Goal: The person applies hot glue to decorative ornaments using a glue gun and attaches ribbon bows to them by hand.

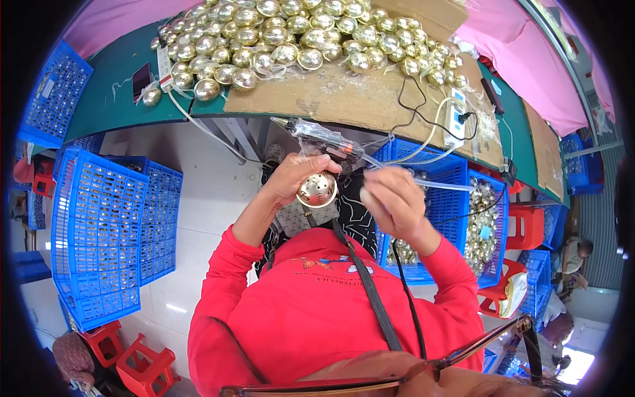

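Note:
My left hand (300,177) is closed around a shiny gold ball (317,190) with small holes in its rounded face, held before my lap. Just beyond those fingers is a dark glue gun (325,140), wrapped in clear plastic, its nozzle toward the left. Whether the left hand also bears the gun is unclear. A long translucent glue stick (442,184) runs from the gun's rear toward the right, past my right hand (397,202). That hand's fingers are curled together beside the gun's back end; what they pinch, if anything, is hidden.
Gold balls (284,53) are heaped on the cardboard-covered table (317,96). A power strip (456,118) with cords lies on its right part. Blue crates (99,231) stand at left; more crates (493,261) holding gold balls stand at right. Red stools (145,367) are on the floor.

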The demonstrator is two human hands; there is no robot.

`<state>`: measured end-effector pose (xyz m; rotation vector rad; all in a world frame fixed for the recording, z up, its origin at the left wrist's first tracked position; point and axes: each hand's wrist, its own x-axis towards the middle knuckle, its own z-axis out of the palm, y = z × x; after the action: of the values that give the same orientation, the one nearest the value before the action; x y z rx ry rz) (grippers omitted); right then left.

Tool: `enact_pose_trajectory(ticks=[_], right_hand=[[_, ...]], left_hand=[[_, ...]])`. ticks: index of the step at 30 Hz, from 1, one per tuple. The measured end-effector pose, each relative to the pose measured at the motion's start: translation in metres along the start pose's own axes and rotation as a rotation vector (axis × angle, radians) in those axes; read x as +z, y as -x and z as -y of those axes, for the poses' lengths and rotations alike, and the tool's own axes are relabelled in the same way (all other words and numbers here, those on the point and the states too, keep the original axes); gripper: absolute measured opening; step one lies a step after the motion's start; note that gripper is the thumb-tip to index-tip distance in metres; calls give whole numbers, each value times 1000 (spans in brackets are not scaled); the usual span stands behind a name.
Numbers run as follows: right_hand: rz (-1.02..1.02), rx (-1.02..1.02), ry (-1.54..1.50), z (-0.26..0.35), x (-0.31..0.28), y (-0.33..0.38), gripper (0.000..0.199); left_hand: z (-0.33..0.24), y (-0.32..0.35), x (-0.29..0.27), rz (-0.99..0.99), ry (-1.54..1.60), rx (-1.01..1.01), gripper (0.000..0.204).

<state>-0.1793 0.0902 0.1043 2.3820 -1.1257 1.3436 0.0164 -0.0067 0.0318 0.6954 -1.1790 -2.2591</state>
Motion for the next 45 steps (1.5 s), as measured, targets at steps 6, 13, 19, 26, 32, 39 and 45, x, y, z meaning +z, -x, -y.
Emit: enact_pose_trajectory(ticks=[6, 13, 19, 26, 32, 39, 45], right_hand=[[107, 1005, -924, -6, 44, 24, 43], [130, 1038, -1123, -36, 72, 10, 32], [-280, 1062, -1287, -62, 67, -4, 35], [-214, 1063, -1282, -44, 37, 0, 19], [145, 1161, -838, -19, 33, 17, 19], [278, 521, -332, -6, 33, 15, 19], [282, 546, -300, -3, 40, 20, 18]], left_hand=[[-5, 2, 11, 119, 68, -51, 36], [1, -2, 11, 98, 89, 69, 32], [-5, 1, 6, 85, 35, 143, 40], [-12, 6, -16, -206, -251, 297, 36], [-12, 1, -25, -339, -444, 544, 34], [-10, -5, -28, -402, -497, 550, 32], [-8, -6, -26, -397, -498, 532, 32]])
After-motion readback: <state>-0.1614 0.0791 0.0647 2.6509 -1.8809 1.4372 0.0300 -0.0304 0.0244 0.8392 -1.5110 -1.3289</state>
